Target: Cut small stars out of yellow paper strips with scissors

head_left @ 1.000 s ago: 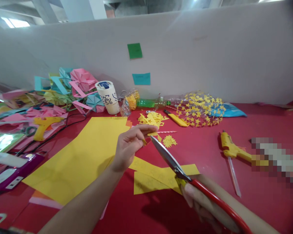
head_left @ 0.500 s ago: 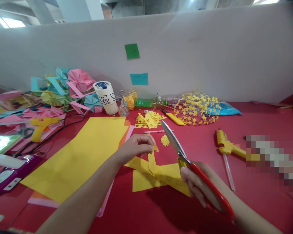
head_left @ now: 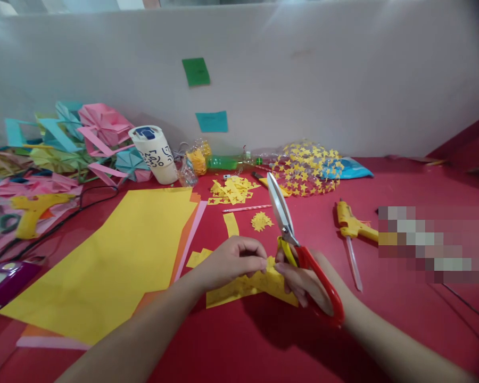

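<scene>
My right hand [head_left: 301,276] is wrapped round red-handled scissors [head_left: 280,205], their blades pointing up and away from me. My left hand [head_left: 241,260] is closed in a pinch, its fingertips close to those of my right hand. A small bit of yellow paper [head_left: 270,263] shows between the two hands, seemingly in the left fingertips. Yellow paper strips [head_left: 235,290] lie crossed on the table below both hands, partly covered by them. Another yellow strip [head_left: 231,224] sticks out beyond my left hand. A little pile of yellow paper stars [head_left: 261,221] sits just past the hands.
Large yellow sheets [head_left: 104,255] lie at left over orange and pink ones. Glue guns rest at left [head_left: 32,210] and right [head_left: 353,223]. Behind are star-punched scraps [head_left: 233,189], a pencil [head_left: 247,208], a cutter [head_left: 277,186], a white cup [head_left: 155,154] and a green bottle [head_left: 227,161].
My left hand has moved right and down towards my right hand. My right hand has shifted left with the scissors, whose blades now point more upright. The camera view has turned slightly.
</scene>
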{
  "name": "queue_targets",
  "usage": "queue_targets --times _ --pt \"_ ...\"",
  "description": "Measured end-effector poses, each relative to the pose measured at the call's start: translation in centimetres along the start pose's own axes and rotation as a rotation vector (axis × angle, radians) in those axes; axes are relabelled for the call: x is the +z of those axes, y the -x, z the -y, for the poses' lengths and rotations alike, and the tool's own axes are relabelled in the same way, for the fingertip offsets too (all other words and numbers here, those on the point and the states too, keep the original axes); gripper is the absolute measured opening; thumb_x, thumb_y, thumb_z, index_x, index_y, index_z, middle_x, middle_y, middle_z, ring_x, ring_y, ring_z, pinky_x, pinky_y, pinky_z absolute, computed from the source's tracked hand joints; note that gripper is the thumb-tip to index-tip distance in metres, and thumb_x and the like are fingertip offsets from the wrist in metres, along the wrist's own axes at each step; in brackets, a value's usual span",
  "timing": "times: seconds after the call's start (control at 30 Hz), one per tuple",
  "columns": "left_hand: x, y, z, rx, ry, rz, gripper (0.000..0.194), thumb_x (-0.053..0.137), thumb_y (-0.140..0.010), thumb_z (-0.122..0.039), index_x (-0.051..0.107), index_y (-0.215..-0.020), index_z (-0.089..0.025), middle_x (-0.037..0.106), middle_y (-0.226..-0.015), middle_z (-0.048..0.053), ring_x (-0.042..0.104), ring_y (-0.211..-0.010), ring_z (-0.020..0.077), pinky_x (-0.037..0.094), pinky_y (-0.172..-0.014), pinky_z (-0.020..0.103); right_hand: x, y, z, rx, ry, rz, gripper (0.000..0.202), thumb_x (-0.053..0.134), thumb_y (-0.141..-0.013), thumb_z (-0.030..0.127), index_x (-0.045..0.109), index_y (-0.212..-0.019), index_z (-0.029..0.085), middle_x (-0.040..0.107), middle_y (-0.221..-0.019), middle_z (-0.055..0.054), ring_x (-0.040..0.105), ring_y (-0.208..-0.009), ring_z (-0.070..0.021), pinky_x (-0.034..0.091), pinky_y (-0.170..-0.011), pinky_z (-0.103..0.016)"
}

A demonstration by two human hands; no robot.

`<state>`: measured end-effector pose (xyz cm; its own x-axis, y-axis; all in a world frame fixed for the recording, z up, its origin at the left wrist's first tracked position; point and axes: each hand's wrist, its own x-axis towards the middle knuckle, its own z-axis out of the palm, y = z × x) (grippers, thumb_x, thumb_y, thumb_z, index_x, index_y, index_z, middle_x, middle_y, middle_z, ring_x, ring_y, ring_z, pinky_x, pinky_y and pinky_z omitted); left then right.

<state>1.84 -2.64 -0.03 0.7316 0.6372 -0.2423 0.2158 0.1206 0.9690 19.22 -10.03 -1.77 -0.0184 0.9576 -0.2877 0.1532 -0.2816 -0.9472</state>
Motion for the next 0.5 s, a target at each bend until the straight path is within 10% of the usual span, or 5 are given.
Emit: queue_targets --times 0.5 --pt "1.1 -0.1 0.4 -0.027 0.156 -0.134 0.011 0.064 -0.073 -0.027 0.058 -0.074 -0.018 0.050 -0.053 -0.005 0.037 -0.044 0.0055 0.023 -0.040 0.018 0.6 0.9 0.5 -0.057 0.020 -0.078 0.019 0.058 -0.079 0.037 0.048 -0.078 0.021 0.046 -0.052 0.008 0.040 -0.037 -0.0075 0.034 -0.037 -0.019"
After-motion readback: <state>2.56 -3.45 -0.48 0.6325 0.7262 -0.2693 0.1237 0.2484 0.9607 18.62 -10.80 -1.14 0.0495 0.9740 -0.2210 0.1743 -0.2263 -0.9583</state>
